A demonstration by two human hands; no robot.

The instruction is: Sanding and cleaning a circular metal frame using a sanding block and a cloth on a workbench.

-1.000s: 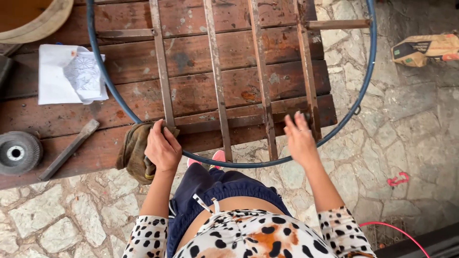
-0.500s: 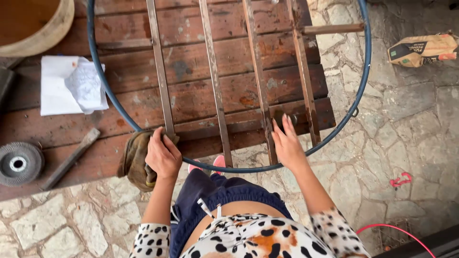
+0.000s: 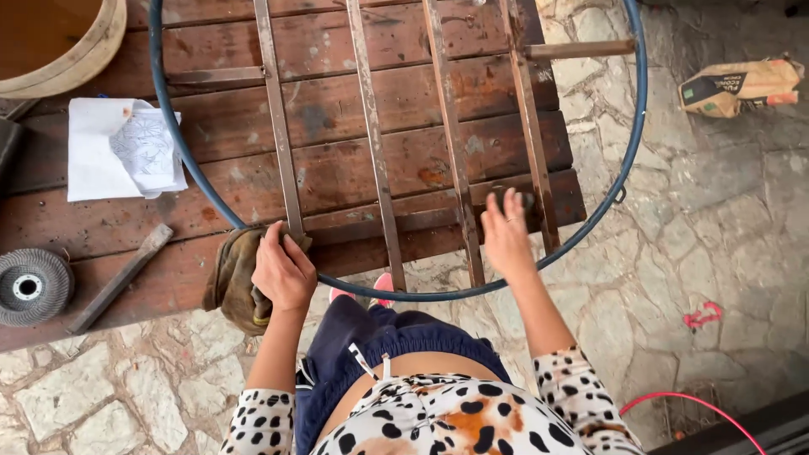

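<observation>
Round wooden tub (image 3: pixel 59 42): far left top corner of the table (image 3: pixel 354 93), only partly in view.

White paper sheets (image 3: pixel 118 147): lying flat on the dark wooden planks below the tub, one with a faint line drawing, just outside the blue hoop.

Grey abrasive disc (image 3: pixel 32 285): flat on the table's near left edge.

Grey metal bar piece (image 3: pixel 122 276): just right of the disc, lying aslant on the planks.

Brown work glove (image 3: pixel 236 278): crumpled at the table's near edge, under and beside the left hand.

Left hand (image 3: pixel 282 271): grip closed over the glove and pressing it against the lower end of the leftmost rusty slat; fingers curled down.

Metal frame (image 3: pixel 379 168): blue hoop (image 3: pixel 173 135) with rusty upright slats (image 3: pixel 371 126) and crossbars, resting flat on the table, its near arc overhanging the edge toward the person.

Right hand (image 3: pixel 506 236): a ring on one finger; fingers curled around a small dark object (image 3: pixel 514 198) pressed on the lower crossbar between the two right-hand slats. What the object is cannot be told.

Stone floor (image 3: pixel 716 211): irregular pale paving around the table.

Paper sack (image 3: pixel 742 84): lying on the floor at upper right, well apart from the frame.

Red scrap (image 3: pixel 701 316): on the paving, right of the person.

Red cable (image 3: pixel 699 404): curving along the lower right corner.
</observation>
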